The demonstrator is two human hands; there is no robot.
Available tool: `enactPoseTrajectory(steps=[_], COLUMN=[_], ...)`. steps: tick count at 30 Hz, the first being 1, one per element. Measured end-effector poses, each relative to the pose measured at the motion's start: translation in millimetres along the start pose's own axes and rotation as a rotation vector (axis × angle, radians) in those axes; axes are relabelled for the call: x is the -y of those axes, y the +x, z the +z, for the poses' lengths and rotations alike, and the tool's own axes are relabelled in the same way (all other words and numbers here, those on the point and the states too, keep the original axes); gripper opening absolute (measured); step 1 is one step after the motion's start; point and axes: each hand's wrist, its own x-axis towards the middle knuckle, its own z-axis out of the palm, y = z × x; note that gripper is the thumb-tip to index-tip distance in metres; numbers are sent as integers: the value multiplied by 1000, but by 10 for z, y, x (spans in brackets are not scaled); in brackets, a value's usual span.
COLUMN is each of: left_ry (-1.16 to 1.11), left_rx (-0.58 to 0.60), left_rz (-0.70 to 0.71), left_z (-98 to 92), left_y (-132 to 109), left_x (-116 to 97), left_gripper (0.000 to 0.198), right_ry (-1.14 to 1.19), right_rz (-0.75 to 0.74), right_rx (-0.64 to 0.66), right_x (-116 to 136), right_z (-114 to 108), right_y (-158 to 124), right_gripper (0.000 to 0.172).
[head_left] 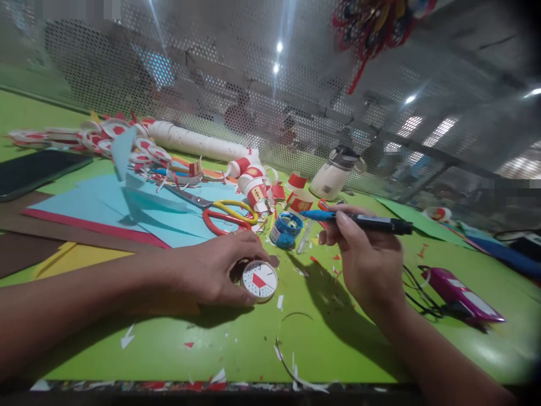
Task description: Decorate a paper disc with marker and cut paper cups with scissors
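Head view. The left hand [224, 270] pinches a white disc [259, 280] by its left side, thumb toward the near edge of the tabletop [359, 349] and fingers toward the far edge. The disc lies over the middle of the near half, its face upward, bearing a red shape, blue dots and short dark lines; whether it touches the surface cannot be told. The right hand [372, 265], raised, pinches a pen [367, 221] between thumb and fingers, the blue tip pointing toward the left edge and the black end toward the right edge. The tip appears close to the mouth of a blue pot [286, 230], which stands beyond the disc; contact cannot be told.

Left of the pot lie scissors [228, 216] with red and yellow handles, partly on blue paper [84, 206]. A phone [42, 169] lies at the left edge. Toward the far edge are a white roll [198, 141], red-and-white cups [253, 186] and, farther right, a jug [333, 175]. A purple device [465, 296] lies toward the near right corner, beside dark cables [422, 301]. Paper scraps [280, 303] are scattered around the disc and along the near edge.
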Motion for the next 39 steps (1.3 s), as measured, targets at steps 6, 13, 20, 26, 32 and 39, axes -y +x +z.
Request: enactPoseTrajectory(steps=[6,13,20,26,32,39], left_ry=[-10,-17,19,74,63,67], left_rx=[-16,17,8,-24,-23,-8], left_rz=[42,83,104,163,189,151], left_z=[-2,-7,5,28,36,6], left_y=[11,45,57,80,102,76], left_x=[21,81,112,164,197,131], left_gripper=[47,47,49,52,49,50], right_ry=[94,-260,-437,-511,-528,-513], right_rz=[81,140,215,257,202,183], right_rx=[19,69,129,198,140,162], right_x=[-64,-219,-261,-291,-291,-295], right_z=[-35,-46,71,94,62,53], right_y=[107,223,341,326,353,341], right_gripper=[17,29,40,38,36,38])
